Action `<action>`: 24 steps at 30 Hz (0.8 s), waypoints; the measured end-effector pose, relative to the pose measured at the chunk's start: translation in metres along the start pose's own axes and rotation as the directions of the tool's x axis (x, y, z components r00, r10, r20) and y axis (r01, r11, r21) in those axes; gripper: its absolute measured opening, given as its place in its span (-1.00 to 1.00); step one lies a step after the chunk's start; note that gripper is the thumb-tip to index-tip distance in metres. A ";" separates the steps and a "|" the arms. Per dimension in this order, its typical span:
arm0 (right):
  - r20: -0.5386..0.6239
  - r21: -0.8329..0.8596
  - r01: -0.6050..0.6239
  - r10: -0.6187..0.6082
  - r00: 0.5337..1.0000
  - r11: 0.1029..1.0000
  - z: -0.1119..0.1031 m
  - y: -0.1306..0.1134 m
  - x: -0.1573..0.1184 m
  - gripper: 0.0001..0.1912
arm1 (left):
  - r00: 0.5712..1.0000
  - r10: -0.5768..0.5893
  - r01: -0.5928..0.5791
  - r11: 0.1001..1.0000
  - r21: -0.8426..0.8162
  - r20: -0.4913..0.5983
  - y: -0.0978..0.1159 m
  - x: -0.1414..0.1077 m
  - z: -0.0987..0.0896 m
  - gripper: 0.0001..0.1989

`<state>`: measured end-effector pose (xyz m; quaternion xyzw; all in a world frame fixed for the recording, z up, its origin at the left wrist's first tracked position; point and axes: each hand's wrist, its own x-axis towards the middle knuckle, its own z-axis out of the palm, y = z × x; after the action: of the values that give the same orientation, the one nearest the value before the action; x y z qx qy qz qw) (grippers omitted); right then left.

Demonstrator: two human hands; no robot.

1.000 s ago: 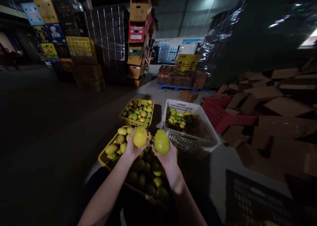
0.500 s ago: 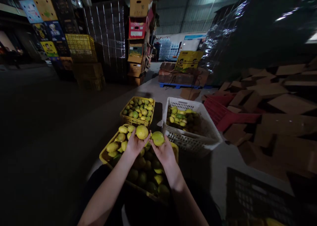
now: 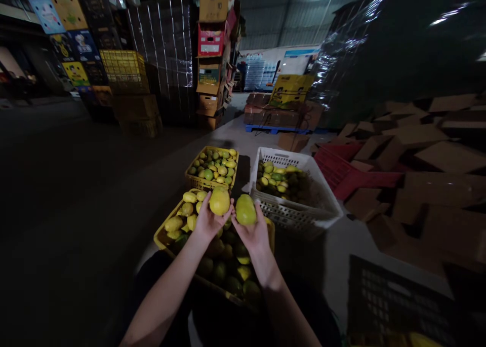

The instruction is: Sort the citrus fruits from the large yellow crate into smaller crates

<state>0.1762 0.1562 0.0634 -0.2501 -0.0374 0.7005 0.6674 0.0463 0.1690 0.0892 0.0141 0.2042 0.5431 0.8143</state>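
In my left hand (image 3: 207, 223) is a yellow lemon (image 3: 219, 201), its long side turned up toward me. My right hand (image 3: 253, 231) grips a greener lemon (image 3: 246, 209), slightly tilted. The two hands are side by side, fingertips almost meeting, above a yellow crate (image 3: 161, 238) heaped with yellow and green lemons (image 3: 173, 224). My forearms and their shadow hide part of that crate. Just beyond it sits a second yellow crate (image 3: 193, 177) full of smaller-looking lemons and green fruit. To its right, a white crate (image 3: 317, 205) holds more lemons (image 3: 279, 177) at its far left side.
Flattened cardboard (image 3: 433, 200) and a red crate (image 3: 341, 169) lie in a heap at the right. A dark crate (image 3: 395, 296) is near my right side. Farther back stand stacked cartons (image 3: 212, 43), a blue pallet (image 3: 277, 129) and wrapped stacks (image 3: 163, 58).
Both lemons have been turned in my hands, from end-on to showing their longer sides. The hands stay in nearly the same place; the view has shifted slightly.
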 end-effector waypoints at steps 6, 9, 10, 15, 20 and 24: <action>0.121 -0.110 -0.016 0.030 0.992 0.994 0.006 -0.003 -0.014 -0.70 | 0.987 -0.040 0.011 0.984 0.179 0.157 0.006 -0.008 -0.005 -0.67; 0.192 -0.240 0.036 0.011 0.981 0.970 0.002 -0.006 -0.016 -0.69 | 0.970 -0.123 0.053 0.949 0.311 0.210 0.008 -0.008 -0.014 -0.69; 0.213 -0.275 0.051 0.010 0.977 0.960 0.000 -0.006 -0.016 -0.68 | 0.966 -0.154 0.077 0.938 0.339 0.206 0.009 -0.008 -0.016 -0.68; 0.347 -0.328 0.152 -0.031 0.937 0.933 -0.012 -0.006 -0.024 -0.70 | 0.970 -0.210 0.153 0.920 0.362 0.122 0.010 -0.019 -0.023 -0.63; 0.401 -0.362 0.157 0.002 0.916 0.919 -0.019 -0.004 -0.028 -0.69 | 0.968 -0.222 0.149 0.886 0.438 0.120 0.012 -0.024 -0.026 -0.71; 0.300 -0.337 0.090 0.016 0.954 0.937 -0.011 -0.003 -0.021 -0.70 | 0.968 -0.196 0.103 0.881 0.463 0.157 0.010 -0.023 -0.021 -0.72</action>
<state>0.1835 0.1337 0.0612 -0.2544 -0.2654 0.6998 0.6125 0.0225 0.1483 0.0800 0.2407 0.2427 0.4121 0.8446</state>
